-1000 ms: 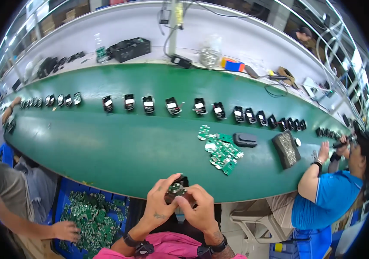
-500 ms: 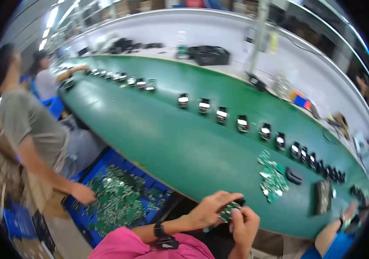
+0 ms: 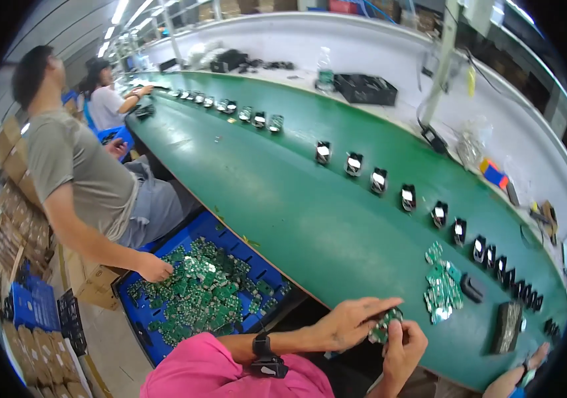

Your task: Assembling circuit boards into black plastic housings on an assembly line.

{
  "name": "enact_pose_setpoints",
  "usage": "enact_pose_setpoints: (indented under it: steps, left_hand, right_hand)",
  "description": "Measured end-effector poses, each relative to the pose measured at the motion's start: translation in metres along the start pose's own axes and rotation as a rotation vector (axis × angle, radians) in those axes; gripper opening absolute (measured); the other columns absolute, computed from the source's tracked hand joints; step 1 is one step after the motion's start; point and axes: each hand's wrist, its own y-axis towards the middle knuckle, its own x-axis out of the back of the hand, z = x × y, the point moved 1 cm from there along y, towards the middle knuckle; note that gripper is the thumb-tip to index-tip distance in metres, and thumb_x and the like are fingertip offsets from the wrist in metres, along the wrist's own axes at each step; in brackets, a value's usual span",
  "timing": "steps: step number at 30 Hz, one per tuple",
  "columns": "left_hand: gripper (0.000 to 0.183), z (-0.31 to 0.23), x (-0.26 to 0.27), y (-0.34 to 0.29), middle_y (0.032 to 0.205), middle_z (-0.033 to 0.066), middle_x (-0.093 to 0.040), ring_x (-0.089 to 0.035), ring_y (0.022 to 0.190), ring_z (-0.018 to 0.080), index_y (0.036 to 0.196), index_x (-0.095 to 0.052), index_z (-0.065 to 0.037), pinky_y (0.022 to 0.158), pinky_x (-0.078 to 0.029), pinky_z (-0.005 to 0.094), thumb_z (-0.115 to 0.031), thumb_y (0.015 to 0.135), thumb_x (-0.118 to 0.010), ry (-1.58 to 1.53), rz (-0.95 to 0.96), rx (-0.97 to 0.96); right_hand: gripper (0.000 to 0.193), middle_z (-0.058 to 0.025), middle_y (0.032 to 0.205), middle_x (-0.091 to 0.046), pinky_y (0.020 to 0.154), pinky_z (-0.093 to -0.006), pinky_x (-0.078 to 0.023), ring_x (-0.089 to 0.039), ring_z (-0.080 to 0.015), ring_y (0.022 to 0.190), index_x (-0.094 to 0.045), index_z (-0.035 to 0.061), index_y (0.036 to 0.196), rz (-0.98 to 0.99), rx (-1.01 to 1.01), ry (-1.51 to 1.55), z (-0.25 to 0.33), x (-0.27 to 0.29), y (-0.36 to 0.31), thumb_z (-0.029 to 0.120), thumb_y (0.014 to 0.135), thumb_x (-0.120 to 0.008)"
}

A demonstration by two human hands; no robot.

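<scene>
Swung further left since earlier, both hands, left hand [image 3: 349, 323] and right hand [image 3: 402, 345], seemingly pinch 1 circuit board [image 3: 385, 325].

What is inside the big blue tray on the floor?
The blue tray holds a heap of small green circuit boards. A co-worker's hand reaches into it. The heap hides most of the tray's bottom.

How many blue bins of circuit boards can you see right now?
1. The blue bin sits below the green belt at the person's left, a co-worker's hand in it. Others may be hidden.
</scene>
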Motion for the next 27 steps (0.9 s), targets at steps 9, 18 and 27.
enact_pose_setpoints:
  steps: [9,18,27]
  left_hand:
    - [0.054,-0.013,0.008,0.002,0.127,0.0181,-0.063,-0.068,0.096,0.0179,0.141,-0.054,-0.005,0.074,-0.059,0.03,0.006,0.088,-0.058,-0.11,-0.138,0.056]
    - [0.05,-0.003,0.003,-0.005,0.119,0.0141,-0.064,-0.067,0.093,0.012,0.142,-0.051,-0.002,0.078,-0.055,0.0266,0.002,0.093,-0.054,-0.363,-0.071,0.178]
    - [0.041,0.0,0.002,-0.004,0.114,0.0139,-0.067,-0.07,0.084,0.0119,0.138,-0.051,-0.001,0.074,-0.057,0.0271,-0.002,0.097,-0.056,-0.229,-0.151,0.22]
  right_hand:
    - [0.017,0.0018,0.066,-0.059,0.044,-0.019,-0.034,-0.049,-0.0026,0.051,-0.064,-0.0002,0.084,0.013,-0.234,0.288,0.024,-0.013,0.009,0.011,0.093,-0.073]
    - [0.017,0.0025,0.066,-0.059,0.044,-0.0187,-0.033,-0.049,-0.0018,0.051,-0.063,0.0,0.084,-0.058,-0.073,0.114,0.016,-0.013,0.003,0.01,0.092,-0.075]
    - [0.018,0.0031,0.067,-0.058,0.048,-0.0183,-0.036,-0.051,-0.0009,0.057,-0.062,-0.0005,0.083,-0.099,0.014,-0.087,0.005,-0.02,0.005,0.007,0.088,-0.078]
